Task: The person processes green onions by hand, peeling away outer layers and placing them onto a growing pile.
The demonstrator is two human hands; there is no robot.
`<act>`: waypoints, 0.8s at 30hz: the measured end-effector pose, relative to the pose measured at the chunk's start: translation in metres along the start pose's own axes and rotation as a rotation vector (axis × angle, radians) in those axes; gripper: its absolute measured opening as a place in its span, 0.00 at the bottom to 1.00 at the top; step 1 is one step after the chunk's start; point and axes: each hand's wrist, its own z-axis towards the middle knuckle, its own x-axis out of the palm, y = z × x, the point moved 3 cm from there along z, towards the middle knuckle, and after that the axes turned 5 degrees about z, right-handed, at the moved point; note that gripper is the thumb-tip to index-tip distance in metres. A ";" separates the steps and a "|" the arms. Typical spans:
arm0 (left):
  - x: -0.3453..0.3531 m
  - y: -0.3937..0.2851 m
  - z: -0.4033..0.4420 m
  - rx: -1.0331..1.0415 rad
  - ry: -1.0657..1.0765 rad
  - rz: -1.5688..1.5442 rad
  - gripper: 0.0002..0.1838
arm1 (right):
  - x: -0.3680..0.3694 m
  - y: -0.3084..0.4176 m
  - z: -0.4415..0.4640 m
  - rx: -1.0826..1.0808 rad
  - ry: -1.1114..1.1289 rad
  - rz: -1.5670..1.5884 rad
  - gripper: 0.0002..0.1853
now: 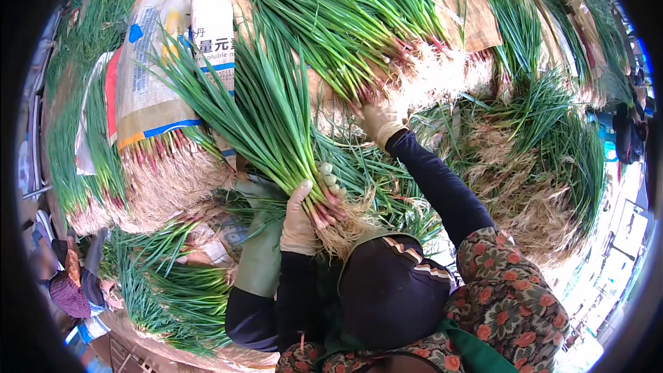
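My left hand [298, 222], in a pale glove, is closed around a bunch of spring onions [273, 124] just above its roots. The long green leaves fan out to the upper left, and the pinkish stem ends and stringy roots hang toward my knees. My right hand [381, 124], also gloved, reaches forward to the near edge of a large heap of spring onions [345, 21]. Its fingers are closed at the stem bases there, partly hidden among the stalks and pale roots.
Printed sacks [159, 69] and a brown sheet [463, 7] cover other onion bundles. More spring onions [539, 166] lie at the right, others [179, 290] at lower left. A green boot [259, 255] stands near my left arm. Another person [72, 283] sits at the far left.
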 end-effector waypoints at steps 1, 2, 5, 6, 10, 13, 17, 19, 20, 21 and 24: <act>-0.001 -0.003 0.000 -0.017 0.007 0.005 0.27 | 0.021 0.002 -0.001 -0.057 -0.058 -0.125 0.15; -0.002 -0.006 0.001 -0.027 0.015 0.025 0.27 | -0.028 0.017 -0.007 0.009 0.269 0.102 0.15; -0.049 0.005 0.013 -0.133 0.424 -0.073 0.27 | -0.075 0.062 -0.052 -0.122 0.514 0.264 0.16; -0.049 0.006 0.015 -0.092 0.307 -0.071 0.26 | -0.086 0.077 -0.068 -0.137 0.668 0.304 0.19; -0.001 0.005 0.013 0.035 0.002 -0.162 0.24 | -0.033 0.062 -0.104 -0.391 0.692 0.550 0.16; -0.010 0.003 0.011 0.041 0.010 -0.054 0.22 | -0.024 0.047 -0.069 -0.684 -0.222 0.417 0.20; -0.014 0.009 0.015 0.030 -0.040 0.111 0.18 | -0.027 0.085 -0.017 0.343 0.485 1.692 0.15; -0.011 0.004 0.008 0.024 -0.039 0.020 0.18 | -0.022 0.097 -0.015 0.420 0.486 1.756 0.12; -0.010 0.002 0.006 0.024 -0.034 -0.030 0.19 | -0.003 0.098 -0.017 0.428 0.453 1.852 0.11; -0.011 0.004 0.007 0.061 -0.027 -0.076 0.20 | 0.008 0.099 -0.024 0.474 0.476 1.825 0.11; -0.020 0.007 0.010 -0.034 0.022 0.019 0.20 | 0.028 0.099 -0.037 0.243 0.155 1.189 0.11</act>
